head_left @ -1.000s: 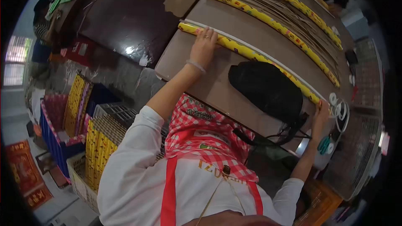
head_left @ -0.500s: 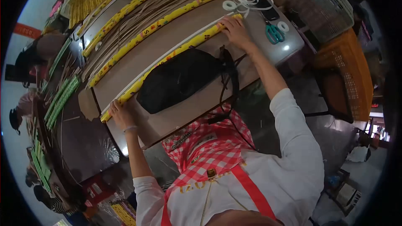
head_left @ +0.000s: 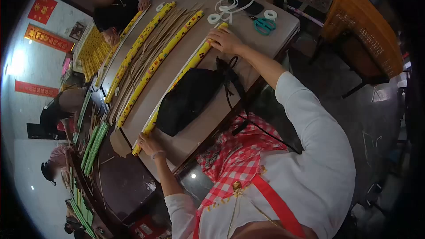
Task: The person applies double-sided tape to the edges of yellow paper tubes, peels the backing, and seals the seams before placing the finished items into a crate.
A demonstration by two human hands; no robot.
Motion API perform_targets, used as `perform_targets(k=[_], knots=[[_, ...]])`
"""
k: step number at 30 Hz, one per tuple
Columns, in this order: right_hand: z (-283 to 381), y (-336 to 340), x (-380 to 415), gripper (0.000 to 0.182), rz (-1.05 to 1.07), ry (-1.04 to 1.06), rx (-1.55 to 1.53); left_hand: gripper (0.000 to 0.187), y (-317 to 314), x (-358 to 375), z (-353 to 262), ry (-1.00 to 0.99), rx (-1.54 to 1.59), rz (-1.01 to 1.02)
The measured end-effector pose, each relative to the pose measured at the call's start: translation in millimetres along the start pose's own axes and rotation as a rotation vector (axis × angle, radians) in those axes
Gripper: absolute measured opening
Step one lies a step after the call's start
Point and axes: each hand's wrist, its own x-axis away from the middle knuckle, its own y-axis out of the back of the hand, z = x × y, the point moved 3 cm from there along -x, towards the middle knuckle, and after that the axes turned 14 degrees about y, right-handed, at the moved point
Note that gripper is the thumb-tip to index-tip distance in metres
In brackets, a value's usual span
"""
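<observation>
A long, slim yellow roll (head_left: 195,61) with printed patterns lies across the table in front of me, with a white strip along its far edge. My left hand (head_left: 150,145) is closed on its near left end. At the far right end, my right hand (head_left: 225,40) has its fingers curled over it. Between my arms, a black bag (head_left: 188,102) with straps rests against the roll. Another yellow roll (head_left: 159,66) lies parallel beyond it, beside a bundle of thin brown strips (head_left: 148,44).
Teal-handled scissors (head_left: 264,25), a roll of white tape (head_left: 270,15) and loose white tape (head_left: 228,5) lie on the table's right end. Across the table sits a person in black (head_left: 117,9). Green rolls (head_left: 94,146) lie to the left, near other people. An orange chair (head_left: 365,31) stands right.
My view has turned, so the table appears steeper and the person across now shows. Both hands keep their places on the roll's ends.
</observation>
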Motion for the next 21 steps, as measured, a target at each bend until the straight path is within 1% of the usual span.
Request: perform_targets(k=[2,3,5,6,7,8,10,11,12,13,14,16,17,19,20,21], knots=[[3.8,1.0,0.8,0.037,-0.102,0.032,-0.017,0.037,-1.0,-0.7,0.8,0.008,0.000,0.012],[9.1,6.5,0.8,0.037,-0.112,0.033,-0.011,0.037,-2.4,-0.6,3.5,0.035,-0.003,0.033],[8.3,24.9,-0.4,0.035,-0.289,0.035,-0.059,0.038,-0.3,-0.1,4.6,0.018,-0.006,-0.012],[-2.7,29.9,-3.2,0.036,-0.364,-0.039,-0.065,0.038,-1.8,-0.6,5.0,0.001,0.005,-0.007],[-17.6,42.4,-10.9,0.038,-0.365,-0.142,0.008,0.039,-4.2,-2.0,2.7,-0.012,0.016,-0.001],[-30.0,53.0,-14.7,0.040,-0.359,-0.248,0.073,0.034,-6.1,-1.5,1.5,-0.022,0.016,-0.037],[-84.5,50.5,-24.0,0.048,-0.136,-0.427,0.106,0.034,5.0,1.0,-5.5,0.050,0.042,0.000],[-106.9,47.3,-25.7,0.053,0.053,-0.434,0.151,0.034,8.1,3.1,-6.6,0.092,0.061,0.040],[-121.8,44.4,-27.3,0.057,0.241,-0.440,0.198,0.033,6.1,1.5,-4.3,0.056,0.083,0.055],[-130.5,42.8,-28.3,0.046,0.321,-0.468,0.168,0.033,6.0,2.9,-2.6,0.063,0.080,0.062],[-134.9,37.1,-28.0,0.046,0.324,-0.466,0.169,0.033,5.8,2.7,-2.2,0.068,0.073,0.061],[-141.7,25.7,-24.8,0.026,0.321,-0.417,0.140,0.033,4.3,-0.7,-5.3,0.068,0.075,0.060],[-144.4,19.1,-22.2,0.012,0.346,-0.419,0.220,0.033,4.6,0.0,-4.2,0.077,0.077,0.047],[-130.2,25.0,-17.7,0.014,0.199,-0.429,0.260,0.033,0.0,3.6,-1.6,0.079,0.076,0.053],[-138.9,20.3,-13.2,0.014,0.120,-0.430,0.313,0.034,-1.7,3.7,0.2,0.045,0.056,0.023],[-131.8,28.2,-10.3,0.014,0.124,-0.438,0.309,0.034,-2.1,2.9,2.3,0.012,0.034,-0.012]])
